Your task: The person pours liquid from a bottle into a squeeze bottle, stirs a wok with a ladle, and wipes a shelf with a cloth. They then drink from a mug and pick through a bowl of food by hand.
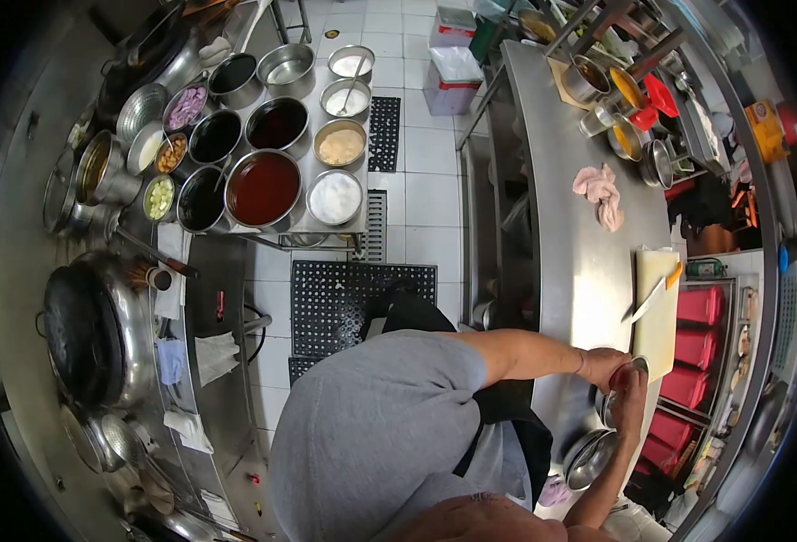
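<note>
Reaching over the metal table point(557, 226), the left hand point(603, 366) and the right hand point(632, 392) are held close together, just beside one end of a pale cutting board point(659, 336). A small reddish thing point(616, 378) is seen between them, partly covered; its kind cannot be made out. Both hands are bent inward, but whether either grip is pinching that thing cannot be told. A metal bowl point(606, 413) is partly hidden near the hands, and more bowls point(588, 459) are stacked close by. On the board, an orange-handled knife point(657, 293) is laid aslant; farther along the table, a pink heap point(603, 194) is placed.
</note>
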A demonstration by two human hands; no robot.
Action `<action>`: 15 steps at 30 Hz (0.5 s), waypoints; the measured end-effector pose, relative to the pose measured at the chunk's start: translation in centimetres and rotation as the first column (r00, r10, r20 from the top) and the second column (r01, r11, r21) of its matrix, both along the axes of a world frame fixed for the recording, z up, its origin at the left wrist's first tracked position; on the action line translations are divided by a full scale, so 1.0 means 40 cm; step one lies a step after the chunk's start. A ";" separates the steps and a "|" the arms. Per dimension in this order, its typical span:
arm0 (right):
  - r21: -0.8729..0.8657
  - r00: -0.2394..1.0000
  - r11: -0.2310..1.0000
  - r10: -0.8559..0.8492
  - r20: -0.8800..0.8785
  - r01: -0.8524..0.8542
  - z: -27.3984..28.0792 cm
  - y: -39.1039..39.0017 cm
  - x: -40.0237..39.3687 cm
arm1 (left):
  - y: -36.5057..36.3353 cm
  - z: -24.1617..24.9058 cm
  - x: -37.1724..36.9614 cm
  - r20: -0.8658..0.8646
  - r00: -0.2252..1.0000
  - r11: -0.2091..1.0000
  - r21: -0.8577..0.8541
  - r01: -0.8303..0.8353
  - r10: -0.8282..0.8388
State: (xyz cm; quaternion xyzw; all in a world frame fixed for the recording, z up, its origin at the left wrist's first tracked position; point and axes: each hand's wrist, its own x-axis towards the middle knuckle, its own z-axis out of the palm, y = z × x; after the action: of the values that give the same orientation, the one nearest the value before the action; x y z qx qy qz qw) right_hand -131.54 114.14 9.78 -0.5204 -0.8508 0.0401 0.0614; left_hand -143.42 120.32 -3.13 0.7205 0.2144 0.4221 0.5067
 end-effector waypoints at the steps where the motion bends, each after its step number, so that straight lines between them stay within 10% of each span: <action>1: -0.036 0.994 0.994 -0.106 0.011 0.107 -0.011 -0.001 0.015 | 0.000 -0.004 -0.003 0.021 1.000 1.000 0.012 -0.012 0.012; 6: -0.116 0.894 0.892 -0.416 0.169 0.437 -0.022 0.008 -0.002 | 0.000 -0.008 0.006 0.045 0.999 1.000 -0.026 0.011 -0.010; 9: 0.027 0.971 0.976 -0.217 0.102 0.215 -0.025 -0.009 0.000 | -0.003 0.001 -0.002 0.015 1.000 1.000 -0.003 -0.024 0.024; 15: 0.035 0.918 0.930 -0.367 0.151 0.366 -0.073 0.000 0.024 | -0.002 0.006 0.000 -0.017 0.999 0.999 0.014 -0.043 0.043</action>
State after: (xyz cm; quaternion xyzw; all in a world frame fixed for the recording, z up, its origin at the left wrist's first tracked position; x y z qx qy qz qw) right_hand -130.56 114.14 6.85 -0.6719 -0.7405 -0.0153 0.0031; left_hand -143.42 120.26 -2.90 0.7228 0.2312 0.4283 0.4907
